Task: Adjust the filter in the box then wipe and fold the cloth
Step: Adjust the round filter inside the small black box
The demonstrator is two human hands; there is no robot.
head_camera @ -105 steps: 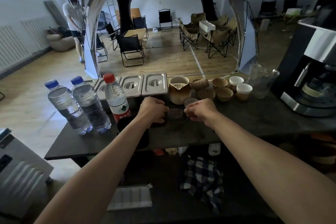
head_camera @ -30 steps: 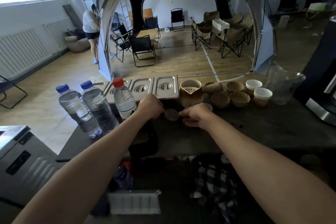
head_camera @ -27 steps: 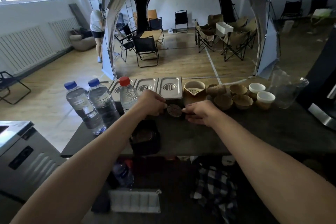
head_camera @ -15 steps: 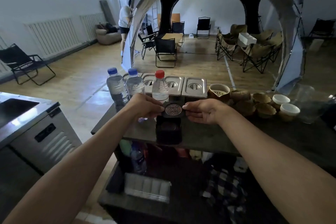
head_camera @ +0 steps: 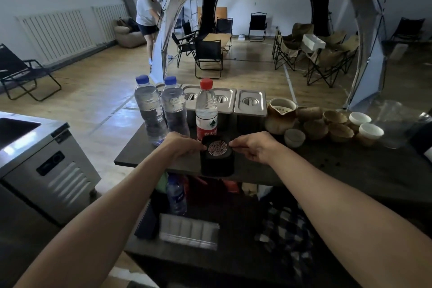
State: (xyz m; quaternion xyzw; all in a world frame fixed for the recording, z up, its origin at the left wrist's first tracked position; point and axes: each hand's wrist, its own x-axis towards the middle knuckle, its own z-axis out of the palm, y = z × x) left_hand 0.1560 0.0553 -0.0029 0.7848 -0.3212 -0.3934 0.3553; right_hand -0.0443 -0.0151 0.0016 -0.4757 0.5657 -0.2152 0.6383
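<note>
A: Where does the filter lie from the person's fingers?

B: The round patterned filter [head_camera: 217,147] sits on top of the small black box [head_camera: 217,159], at the front edge of the dark table [head_camera: 327,170]. It lies directly between the two hands: the left hand [head_camera: 181,145] touches its left rim, the right hand [head_camera: 253,146] its right rim. Both sets of fingertips are closed lightly on the disc's edge, pinching it from opposite sides.

A: Does it have a long axis?

B: No, it is a disc and looks to lie flat or nearly flat in the box's top opening. Neither hand is nearer; they look about equally close.

A: So the next move?

B: Likely a small press or turn to seat it level. Whether it is fully seated cannot be told.

A: What is in the box?

B: Its inside is hidden under the filter. Behind it stands a red-capped water bottle [head_camera: 207,110], just beside two blue-capped bottles [head_camera: 161,110]. Lidded steel pans [head_camera: 250,103] are shut, so their contents are unseen. The cups [head_camera: 370,131] to the right look empty.

A: And the cloth?

B: A checked cloth [head_camera: 284,229] lies on the lower shelf, untouched.
</note>
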